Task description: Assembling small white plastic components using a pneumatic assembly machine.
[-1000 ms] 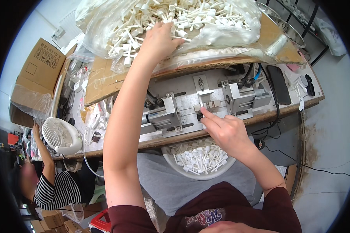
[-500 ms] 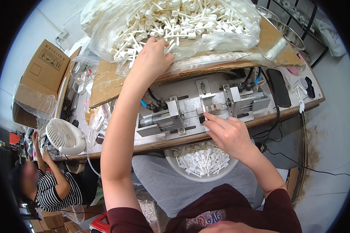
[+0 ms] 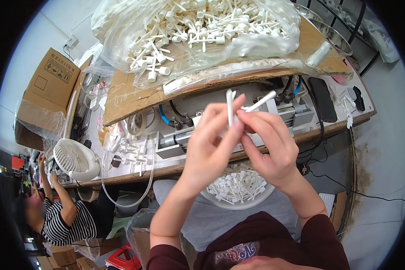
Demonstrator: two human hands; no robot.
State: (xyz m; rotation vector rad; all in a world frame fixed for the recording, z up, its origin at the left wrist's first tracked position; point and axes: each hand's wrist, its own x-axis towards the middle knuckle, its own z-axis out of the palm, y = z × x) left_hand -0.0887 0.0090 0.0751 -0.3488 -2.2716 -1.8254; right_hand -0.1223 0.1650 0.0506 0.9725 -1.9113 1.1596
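My left hand [image 3: 211,141] and my right hand [image 3: 267,144] are raised together in front of me, above the metal press fixture [image 3: 283,114] on the bench. Between the fingertips of both hands stands a thin white plastic stick [image 3: 230,105], upright. A second white stick [image 3: 262,101] slants out from the fingers of my right hand. Behind them lies a clear plastic bag [image 3: 193,31] heaped with many white plastic stick parts. On my lap sits a white bowl [image 3: 238,191] holding several finished white parts.
A white desk fan [image 3: 74,159] and loose white parts [image 3: 130,153] lie at the bench's left. A cardboard box [image 3: 49,90] stands far left. A dark phone [image 3: 323,105] lies on the right. Another person in a striped top [image 3: 58,220] sits at lower left.
My left hand has come back from the bag of parts with a white stick and met my right hand, which rose off the fixture. Both now hold sticks close to the camera.
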